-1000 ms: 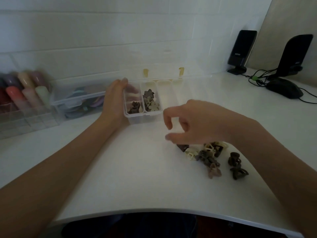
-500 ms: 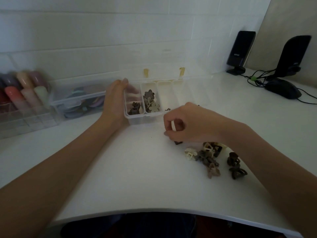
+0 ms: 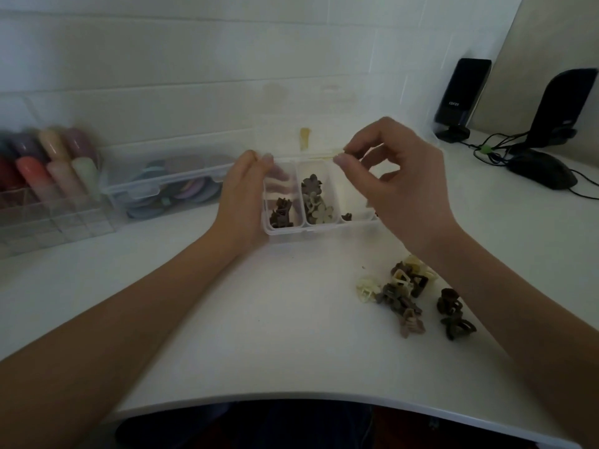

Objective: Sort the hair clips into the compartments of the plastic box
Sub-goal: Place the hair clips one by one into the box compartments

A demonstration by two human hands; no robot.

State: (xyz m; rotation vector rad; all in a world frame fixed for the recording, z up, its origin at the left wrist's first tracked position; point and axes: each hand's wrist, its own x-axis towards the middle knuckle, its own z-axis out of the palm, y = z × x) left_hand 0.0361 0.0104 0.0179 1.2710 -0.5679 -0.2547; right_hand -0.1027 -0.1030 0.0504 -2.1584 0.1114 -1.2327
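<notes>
Head view: the right hand [image 3: 398, 186] hovers over the plastic box [image 3: 321, 226], thumb and forefinger pinching something small and dark; whether it is a hair clip I cannot tell. Directly below lies the third compartment [image 3: 351, 202], its long axis running away from the person. The left hand [image 3: 241, 196] grips the box's left wall. Unsorted hair clips [image 3: 411, 296] lie on the tabletop [image 3: 259, 319], nearer the right hand.

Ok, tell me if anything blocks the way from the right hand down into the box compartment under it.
Nothing visible does. The right hand hovers over the plastic box, its fingers pinching something small and dark. The compartment below is open-topped, holding one dark clip. The left hand holds the box's left side.
</notes>
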